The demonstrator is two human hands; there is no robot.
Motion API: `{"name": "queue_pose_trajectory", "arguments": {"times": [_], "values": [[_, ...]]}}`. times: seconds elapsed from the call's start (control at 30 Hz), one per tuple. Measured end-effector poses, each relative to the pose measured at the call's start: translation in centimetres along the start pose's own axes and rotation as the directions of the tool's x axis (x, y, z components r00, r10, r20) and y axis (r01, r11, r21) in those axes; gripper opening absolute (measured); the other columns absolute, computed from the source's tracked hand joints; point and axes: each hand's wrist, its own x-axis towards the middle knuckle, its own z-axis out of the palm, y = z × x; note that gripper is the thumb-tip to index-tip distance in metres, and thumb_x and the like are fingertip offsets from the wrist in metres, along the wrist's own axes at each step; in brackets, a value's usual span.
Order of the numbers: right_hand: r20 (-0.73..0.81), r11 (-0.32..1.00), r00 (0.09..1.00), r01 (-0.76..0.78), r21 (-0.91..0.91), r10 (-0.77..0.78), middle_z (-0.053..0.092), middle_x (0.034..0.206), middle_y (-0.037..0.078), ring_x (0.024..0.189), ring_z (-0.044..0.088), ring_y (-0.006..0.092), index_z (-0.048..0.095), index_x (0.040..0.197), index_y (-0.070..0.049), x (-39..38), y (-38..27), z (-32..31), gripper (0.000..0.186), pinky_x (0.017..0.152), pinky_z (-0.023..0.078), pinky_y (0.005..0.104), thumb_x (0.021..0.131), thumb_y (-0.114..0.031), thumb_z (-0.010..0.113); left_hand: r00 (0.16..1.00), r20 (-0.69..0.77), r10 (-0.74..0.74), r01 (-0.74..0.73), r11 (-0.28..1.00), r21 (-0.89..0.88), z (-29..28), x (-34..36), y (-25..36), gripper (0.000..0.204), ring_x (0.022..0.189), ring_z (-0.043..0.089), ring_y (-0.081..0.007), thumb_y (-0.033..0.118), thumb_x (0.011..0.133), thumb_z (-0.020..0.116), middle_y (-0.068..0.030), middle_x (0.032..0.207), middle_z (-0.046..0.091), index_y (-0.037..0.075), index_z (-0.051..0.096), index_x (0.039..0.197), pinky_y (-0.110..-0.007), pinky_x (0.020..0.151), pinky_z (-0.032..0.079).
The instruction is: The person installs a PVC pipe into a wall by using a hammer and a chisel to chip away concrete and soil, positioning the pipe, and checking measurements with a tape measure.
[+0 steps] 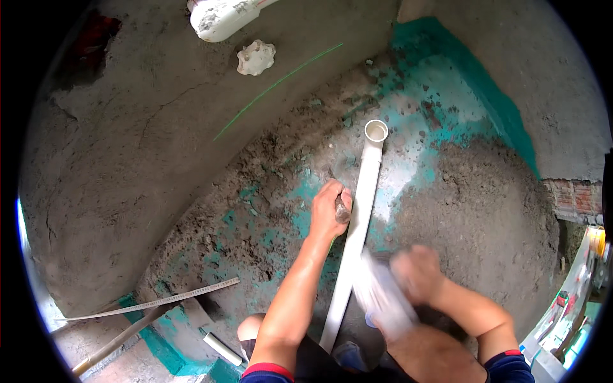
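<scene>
My left hand (pixel 327 209) is closed around a chisel (pixel 343 210), whose rounded, mud-coated butt end shows at the thumb side; its tip is hidden under the hand. Just right of that hand, a white plastic pipe (pixel 361 214) slants across the muddy floor, with an open elbow (pixel 376 131) at its far end. My right hand (pixel 418 273) is curled in a fist, blurred by motion, on the other side of the pipe. Beside it a pale, elongated thing (pixel 386 300) is smeared too much to identify, and I cannot make out what the fist holds.
Rough mortar (pixel 479 198) and green coating patches cover the floor. A grey wall (pixel 128 147) at left carries a white pipe fitting (pixel 220 19) and a pale knob (pixel 256 57). At lower left lie a measuring tape (pixel 153 302), a long handle (pixel 121 340) and a short white pipe (pixel 223 349).
</scene>
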Motion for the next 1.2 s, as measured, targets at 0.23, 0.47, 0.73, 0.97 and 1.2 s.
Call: {"name": "queue_pose_trajectory", "arguments": {"times": [0.23,0.47,0.73,0.97,1.2], "values": [[0.281,0.913,0.884,-0.404,0.053,0.374,0.060,0.062,0.007,0.049,0.059,0.0298,0.058,0.083,-0.013,1.2,-0.7,-0.1,0.040,0.047,0.048,0.0412,0.073,-0.046,0.078,1.000,0.018,-0.009,0.008,0.999,0.041,-0.5,0.7,-1.2,0.011,0.072,0.053,-0.0396,0.009,0.090,0.057,-0.0186,0.081,0.055,-0.001,0.056,0.085,-0.038,0.066,0.046],[0.209,0.965,0.968,-0.177,0.193,0.135,0.059,0.063,0.004,0.051,0.061,0.0240,0.060,0.084,-0.008,1.9,-2.7,-3.6,0.045,0.047,0.047,0.0347,0.069,-0.046,0.080,0.991,0.076,0.108,-0.108,0.994,0.001,-1.5,-1.1,-1.1,0.014,0.070,0.055,-0.0348,0.011,0.091,0.056,-0.0166,0.078,0.054,-0.001,0.055,0.083,-0.037,0.065,0.046],[0.350,0.899,0.836,-0.437,-0.040,0.422,0.062,0.062,0.011,0.054,0.065,0.0311,0.057,0.088,-0.010,1.8,1.3,2.2,0.041,0.049,0.051,0.0431,0.077,-0.045,0.075,0.990,0.111,0.091,-0.087,0.995,-0.039,-1.8,0.4,-0.9,0.014,0.070,0.052,-0.0407,0.008,0.084,0.059,-0.0184,0.075,0.050,0.000,0.048,0.079,-0.043,0.066,0.046],[0.378,0.870,0.828,-0.482,0.105,0.413,0.064,0.065,0.013,0.060,0.066,0.0353,0.059,0.091,-0.011,-2.5,-0.5,0.3,0.042,0.053,0.052,0.0460,0.074,-0.044,0.077,0.994,0.074,0.074,-0.072,0.997,-0.040,-2.2,-4.1,0.2,0.011,0.072,0.057,-0.0348,0.008,0.089,0.057,-0.0160,0.080,0.056,0.000,0.055,0.082,-0.037,0.067,0.047],[0.393,0.920,0.881,-0.352,0.175,0.262,0.060,0.062,0.008,0.053,0.062,0.0305,0.058,0.084,-0.009,-3.3,-2.0,-0.4,0.042,0.051,0.049,0.0419,0.068,-0.041,0.080,0.998,0.053,0.039,-0.040,0.999,0.020,-2.8,-5.9,0.0,0.013,0.071,0.056,-0.0350,0.009,0.089,0.059,-0.0162,0.079,0.055,-0.001,0.055,0.081,-0.037,0.067,0.048]]}}
